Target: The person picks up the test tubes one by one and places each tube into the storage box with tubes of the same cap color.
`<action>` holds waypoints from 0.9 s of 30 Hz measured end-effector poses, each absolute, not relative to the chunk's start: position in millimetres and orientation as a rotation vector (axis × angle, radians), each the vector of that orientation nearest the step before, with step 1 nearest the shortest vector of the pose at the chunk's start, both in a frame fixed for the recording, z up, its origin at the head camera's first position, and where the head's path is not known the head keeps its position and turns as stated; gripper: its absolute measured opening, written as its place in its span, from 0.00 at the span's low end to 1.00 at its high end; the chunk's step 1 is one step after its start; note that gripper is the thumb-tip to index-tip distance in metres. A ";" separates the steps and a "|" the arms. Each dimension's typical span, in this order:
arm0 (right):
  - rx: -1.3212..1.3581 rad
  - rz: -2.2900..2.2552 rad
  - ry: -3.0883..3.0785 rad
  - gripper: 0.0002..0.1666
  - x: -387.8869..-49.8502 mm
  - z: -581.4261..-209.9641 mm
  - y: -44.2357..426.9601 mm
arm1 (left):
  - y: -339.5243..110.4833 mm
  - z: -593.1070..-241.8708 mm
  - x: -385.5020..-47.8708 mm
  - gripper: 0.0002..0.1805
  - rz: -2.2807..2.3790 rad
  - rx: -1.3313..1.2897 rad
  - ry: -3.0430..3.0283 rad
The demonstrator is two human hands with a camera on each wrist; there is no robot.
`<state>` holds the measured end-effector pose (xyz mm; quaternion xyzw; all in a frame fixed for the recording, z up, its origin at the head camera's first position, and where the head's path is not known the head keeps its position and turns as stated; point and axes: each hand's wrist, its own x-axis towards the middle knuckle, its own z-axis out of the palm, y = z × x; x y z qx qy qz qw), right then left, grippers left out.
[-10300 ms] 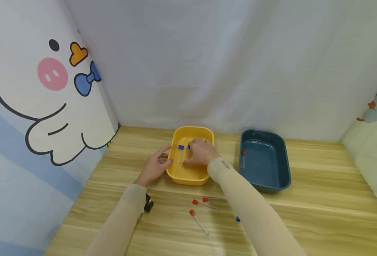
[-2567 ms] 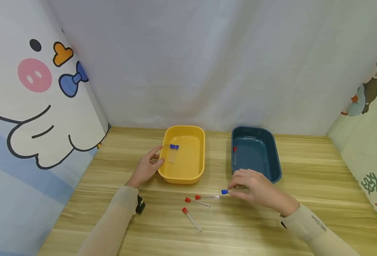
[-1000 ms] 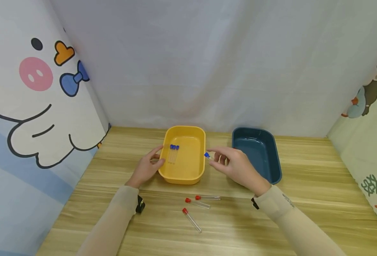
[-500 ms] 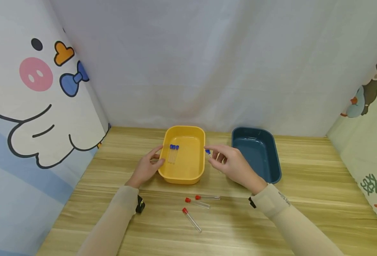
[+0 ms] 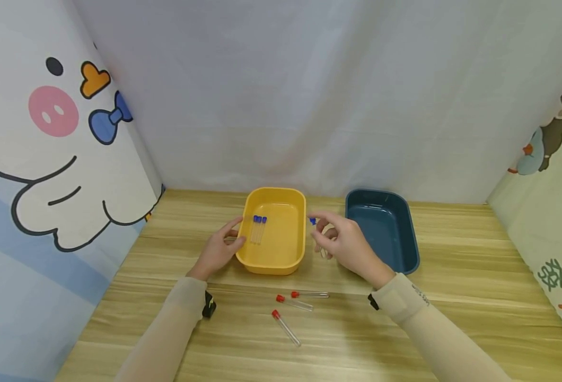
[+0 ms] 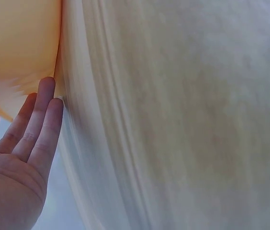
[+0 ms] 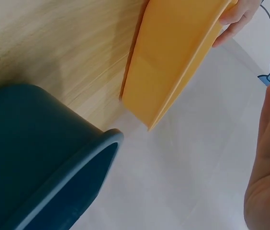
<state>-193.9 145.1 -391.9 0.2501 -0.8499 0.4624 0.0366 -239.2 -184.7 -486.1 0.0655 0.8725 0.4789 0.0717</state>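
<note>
"Over on the left, is that left hand (image 5: pixel 216 254) gripping anything?"

"No. Its straight fingers, a little apart, rest against the side of the yellow bin (image 5: pixel 283 228). Inside, at the left, lie three blue-capped tubes (image 5: pixel 258 219)."

"And the red-capped tubes (image 5: pixel 295 303)?"

"Three, loose on the near part of the table (image 5: pixel 243 350)."

"What's the right hand (image 5: pixel 348 241) got?"

"A fourth blue-capped tube (image 5: pixel 313 221), clamped between thumb and fingers, cap at the far end, just right of the yellow bin. Mid-transfer, I'd judge: picked up, not yet put down."

"So the next move?"

"I'd say it calls for a firm pinch and care near the yellow bin. The dark bin (image 5: pixel 386 223) stands farther right, partly behind that hand."
</note>
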 end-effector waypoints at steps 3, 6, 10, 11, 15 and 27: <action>0.757 1.443 -2.595 0.21 -193.8 -391.4 144.5 | -184.5 -485.8 -239.6 0.34 1.440 0.199 2.622; 0.738 1.456 -2.590 0.22 -193.9 -391.2 143.8 | -184.3 -485.3 -239.4 0.34 1.438 0.200 2.625; 0.728 1.481 -2.588 0.24 -194.2 -392.9 143.1 | -184.0 -485.5 -239.5 0.34 1.438 0.193 2.625; 0.729 1.490 -2.588 0.25 -194.2 -393.5 143.1 | -184.2 -485.8 -239.6 0.34 1.437 0.193 2.626; 0.735 1.538 -2.590 0.29 -194.8 -395.5 143.6 | -184.2 -486.8 -240.2 0.34 1.438 0.192 2.627; 0.737 1.590 -2.648 0.43 -195.7 -394.4 145.1 | -183.7 -485.0 -239.0 0.34 1.431 0.175 2.617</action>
